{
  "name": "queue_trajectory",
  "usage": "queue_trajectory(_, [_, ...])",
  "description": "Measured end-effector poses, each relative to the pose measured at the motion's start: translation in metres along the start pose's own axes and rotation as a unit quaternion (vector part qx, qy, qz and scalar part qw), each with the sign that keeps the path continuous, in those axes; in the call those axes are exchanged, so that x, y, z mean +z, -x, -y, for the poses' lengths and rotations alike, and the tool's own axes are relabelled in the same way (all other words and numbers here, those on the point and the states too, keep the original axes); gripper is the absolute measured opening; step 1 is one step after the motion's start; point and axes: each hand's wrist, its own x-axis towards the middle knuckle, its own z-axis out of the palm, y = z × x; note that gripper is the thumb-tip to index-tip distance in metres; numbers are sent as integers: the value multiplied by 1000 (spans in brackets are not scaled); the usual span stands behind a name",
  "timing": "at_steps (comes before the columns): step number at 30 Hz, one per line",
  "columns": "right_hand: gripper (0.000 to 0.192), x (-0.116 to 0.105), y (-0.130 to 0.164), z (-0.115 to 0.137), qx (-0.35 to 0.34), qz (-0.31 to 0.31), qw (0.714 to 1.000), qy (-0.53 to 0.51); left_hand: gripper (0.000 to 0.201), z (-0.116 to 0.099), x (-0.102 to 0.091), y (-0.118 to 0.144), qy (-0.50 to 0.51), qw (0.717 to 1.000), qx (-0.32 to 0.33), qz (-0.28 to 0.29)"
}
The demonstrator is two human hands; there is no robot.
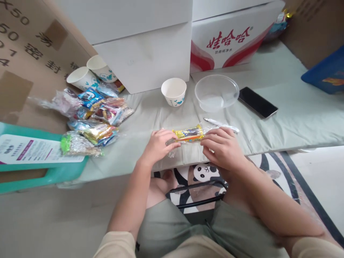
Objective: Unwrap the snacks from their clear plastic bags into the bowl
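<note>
Pinching a yellow packet [188,133] at both ends, left hand [158,145] and right hand [221,147] each keep a clenched grip, holding it over the worktop [282,118] edge; tearing cleanly probably needs tension near one seam.

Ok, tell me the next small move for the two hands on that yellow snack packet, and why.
Probably pull the two ends apart to tear it open. The left hand pinches the clear end of the yellow snack packet and the right hand grips the other end, with the packet held level just above the cloth and looking unopened. An empty clear bowl and a paper cup stand just behind.
</note>
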Motion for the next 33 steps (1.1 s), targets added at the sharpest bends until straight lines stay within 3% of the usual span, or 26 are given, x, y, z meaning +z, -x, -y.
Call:
queue_trajectory(2, [22, 0, 3, 2, -2, 77, 997, 20, 16, 8, -3, 2, 66, 995, -20, 66])
queue_trajectory(4, [22, 0, 5, 4, 8, 192, 981, 34, 20, 12, -4, 2, 107, 989, -51, 90])
queue_trajectory(7, [28, 3, 7, 9, 65, 290, 953, 59, 33, 14, -1, -1, 134, 987, -89, -14])
queue_trajectory(10, [37, 10, 2, 14, 114, 249, 958, 85, 50, 17, 2, -6, 137, 971, -119, -155])
queue_trajectory(12, [42, 15, -5, 17, 103, 189, 974, 75, 51, 22, 4, -8, 101, 966, -124, -201])
queue_trajectory(15, [48, 27, -18, 18, 32, 138, 990, 31, 47, 27, 7, -4, 35, 975, -125, -178])
queue_trajectory(17, [54, 35, -27, 16, 3, 156, 987, 26, 34, 25, 11, 0, 35, 982, -131, -131])
queue_trajectory(19, [62, 41, -36, 13, 5, 207, 977, 44, 17, 20, 15, 2, 110, 978, -152, -91])
queue_trajectory(21, [66, 42, -43, 9, 10, 259, 964, 60, 16, 12, 19, 1, 264, 942, -192, -80])
queue_trajectory(23, [62, 41, -49, 7, 0, 291, 954, 67, 17, 6, 21, -3, 427, 872, -222, -91])
queue_trajectory(26, [51, 40, -50, 6, -22, 295, 953, 63, 17, 4, 19, -10, 540, 793, -252, -127])
queue_trajectory(29, [53, 44, -44, 2, -15, 253, 967, 30, 18, 9, 16, -14, 542, 769, -298, -160])
queue_trajectory(33, [66, 54, -32, -8, 11, 170, 985, -18, 18, 17, 15, -14, 517, 763, -338, -190])
